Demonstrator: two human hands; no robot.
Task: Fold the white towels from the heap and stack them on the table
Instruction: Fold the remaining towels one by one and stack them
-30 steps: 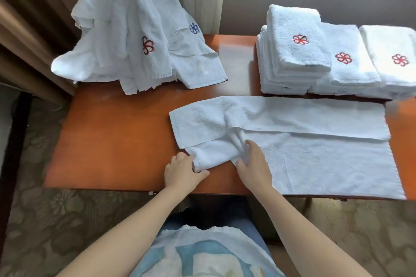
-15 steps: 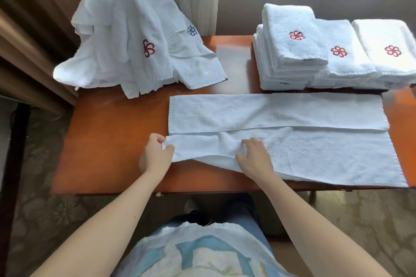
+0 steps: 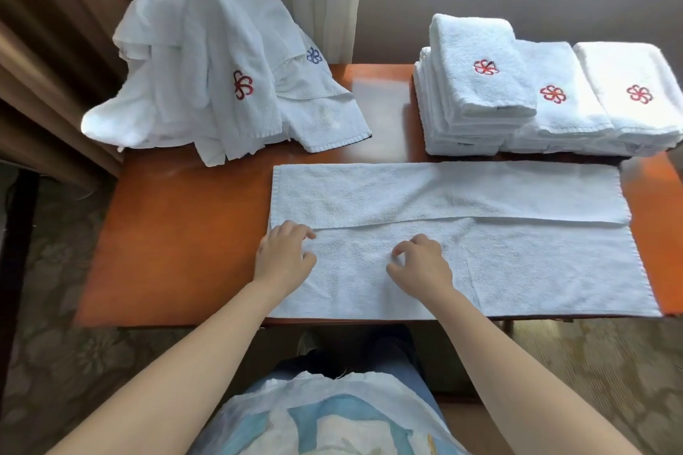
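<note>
So the left hand [image 3: 284, 256] and right hand [image 3: 420, 263] are resting, fingers curled, on the white terry towel [image 3: 499, 262] lying half-folded on the orange wooden counter [image 3: 177, 233]; can't tell if they're pinching.

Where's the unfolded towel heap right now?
Head view: the towel heap sits on the table's far-left corner, left of the folded stacks and behind the spread towel.

No words or numbers for us to read, only stitched emblems.
We count 5 flower-shaped marks on the white towels. In the heap [image 3: 177, 92], 1 red emblem [image 3: 243, 85] sits on the front hanging towel and 1 blue emblem [image 3: 314, 55] on a towel behind it. Each of the 3 folded stacks [image 3: 465, 137] carries 1 red flower on top: left [image 3: 486, 67], middle [image 3: 553, 94], right [image 3: 639, 94].
</note>
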